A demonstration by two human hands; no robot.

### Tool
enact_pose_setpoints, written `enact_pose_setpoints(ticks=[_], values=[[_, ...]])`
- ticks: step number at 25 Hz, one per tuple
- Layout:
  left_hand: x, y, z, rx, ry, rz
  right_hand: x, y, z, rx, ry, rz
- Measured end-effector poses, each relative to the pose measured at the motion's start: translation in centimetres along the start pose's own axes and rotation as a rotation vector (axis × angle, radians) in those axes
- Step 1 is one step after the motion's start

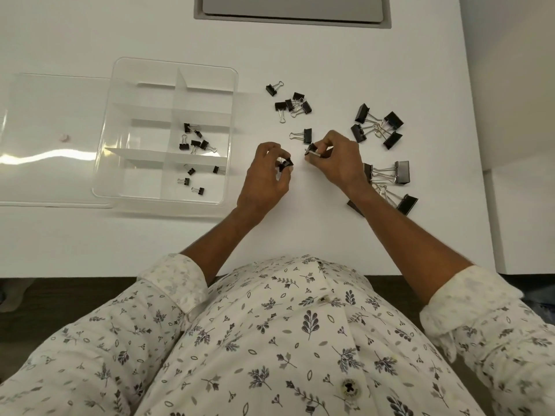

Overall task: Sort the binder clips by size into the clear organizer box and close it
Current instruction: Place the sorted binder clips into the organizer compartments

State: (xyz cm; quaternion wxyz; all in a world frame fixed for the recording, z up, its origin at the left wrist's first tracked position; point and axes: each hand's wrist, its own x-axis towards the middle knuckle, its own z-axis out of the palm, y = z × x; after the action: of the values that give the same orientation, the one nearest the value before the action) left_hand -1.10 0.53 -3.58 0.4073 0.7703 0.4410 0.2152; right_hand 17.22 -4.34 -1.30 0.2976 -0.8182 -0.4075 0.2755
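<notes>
Clips in both grips: our left hand pinches a small binder clip, our right hand a second clip.

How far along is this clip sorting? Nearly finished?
Not halfway, I'd judge. Done: two compartments of the organizer box hold small clips and the smallest clips. In hand: the left hand pinches a black clip; the right hand pinches a second clip. Left: a smaller pile, a medium pile and large clips on the table; the lid lies off beside the box.
</notes>
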Motion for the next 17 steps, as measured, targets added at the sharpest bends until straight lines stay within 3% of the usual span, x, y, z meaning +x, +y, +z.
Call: enact_pose_setpoints(ticks=[4, 8, 12, 17], values=[[0.1, 0.0, -0.8, -0.037, 0.036, -0.009, 0.6, -1.0, 0.3, 0.067, -0.01, 0.013], [0.0, 0.7, -1.3, -0.144, 0.09, 0.003, 0.5, -1.8, 0.6, 0.574, 0.017, 0.273], [0.4, 2.0, -2.9, -0.27, 0.2, -0.073, 0.1, -4.7, 0.8, 0.888, -0.193, 0.389], [2.2, 1.1, -8.1, -0.359, 0.367, -0.19, 0.6, -10.5, 2.9, 1.008, -0.352, 0.379]])
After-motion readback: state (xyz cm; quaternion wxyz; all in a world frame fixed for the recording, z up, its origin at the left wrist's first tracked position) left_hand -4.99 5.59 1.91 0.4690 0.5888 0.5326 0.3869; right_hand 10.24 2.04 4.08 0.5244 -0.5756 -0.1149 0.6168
